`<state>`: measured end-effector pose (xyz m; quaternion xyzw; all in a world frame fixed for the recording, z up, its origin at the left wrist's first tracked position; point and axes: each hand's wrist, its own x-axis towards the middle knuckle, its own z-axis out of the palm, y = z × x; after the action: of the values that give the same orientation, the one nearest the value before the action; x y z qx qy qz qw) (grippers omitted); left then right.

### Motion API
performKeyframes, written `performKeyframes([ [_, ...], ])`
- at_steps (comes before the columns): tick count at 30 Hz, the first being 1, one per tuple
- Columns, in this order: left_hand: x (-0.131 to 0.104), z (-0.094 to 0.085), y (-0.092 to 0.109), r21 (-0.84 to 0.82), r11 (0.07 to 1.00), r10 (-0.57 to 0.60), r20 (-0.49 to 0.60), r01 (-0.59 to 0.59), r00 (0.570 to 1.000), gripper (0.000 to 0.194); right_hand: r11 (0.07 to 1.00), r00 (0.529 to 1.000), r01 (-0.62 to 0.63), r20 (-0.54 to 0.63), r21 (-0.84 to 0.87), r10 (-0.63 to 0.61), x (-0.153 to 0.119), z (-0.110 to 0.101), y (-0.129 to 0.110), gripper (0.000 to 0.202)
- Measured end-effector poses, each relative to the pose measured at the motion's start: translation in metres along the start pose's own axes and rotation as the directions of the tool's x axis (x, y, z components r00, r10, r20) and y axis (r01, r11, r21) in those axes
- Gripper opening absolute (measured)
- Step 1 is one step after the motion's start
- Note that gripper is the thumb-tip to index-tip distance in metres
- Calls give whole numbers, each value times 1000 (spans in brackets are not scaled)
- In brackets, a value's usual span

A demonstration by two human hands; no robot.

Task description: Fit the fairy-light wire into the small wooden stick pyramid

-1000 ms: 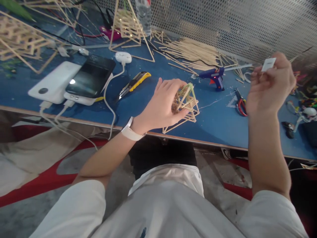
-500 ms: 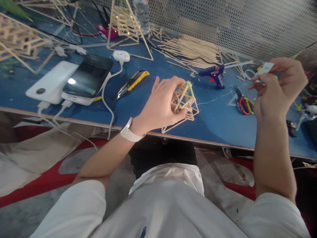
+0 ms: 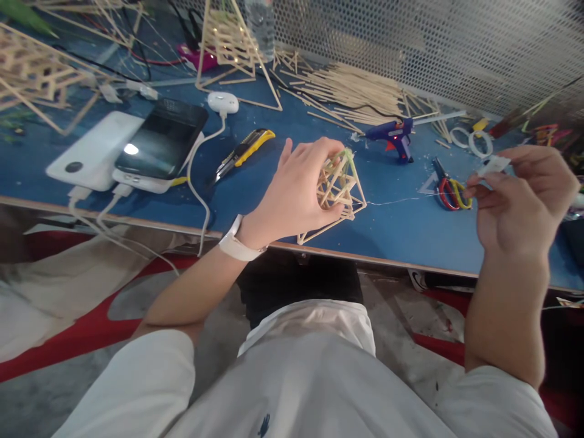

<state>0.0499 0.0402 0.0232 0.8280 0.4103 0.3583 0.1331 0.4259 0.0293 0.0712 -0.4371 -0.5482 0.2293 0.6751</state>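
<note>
My left hand is wrapped round a small wooden stick frame, which rests near the front edge of the blue table. Green material shows at the frame's top. Off to the right, my right hand pinches a small white piece above the table. A thin wire runs from the frame's right corner toward my right hand, passing over the scissors with red and yellow handles. Behind the frame, to the right, stands a blue glue gun.
A yellow utility knife lies left of my left hand. Farther left are a dark phone, a white power bank and cables. Loose sticks, larger stick frames and tape rolls are at the back.
My right hand has moved toward me and slightly right with the white piece. The wire now looks straighter and crosses the scissors. My left hand and the frame have hardly moved.
</note>
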Motion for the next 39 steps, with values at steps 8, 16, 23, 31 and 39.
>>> performKeyframes([
  [8,0,-6,0,-34,999,-8,65,10,998,77,976,969,217,120,16,-218,-25,36,-17,43],
  [16,3,-12,1,-27,1000,-1,84,3,996,78,812,798,298,598,-501,76,-76,66,-60,22],
  [23,3,-11,0,-49,999,5,88,-1,996,81,786,728,390,684,-480,57,-78,93,-16,15],
  [31,2,-14,0,-38,999,6,92,-3,996,81,812,712,370,699,-451,64,-75,95,-9,14],
  [39,4,-15,0,-40,999,20,102,-16,995,80,822,705,364,707,-437,63,-75,101,-8,9],
])
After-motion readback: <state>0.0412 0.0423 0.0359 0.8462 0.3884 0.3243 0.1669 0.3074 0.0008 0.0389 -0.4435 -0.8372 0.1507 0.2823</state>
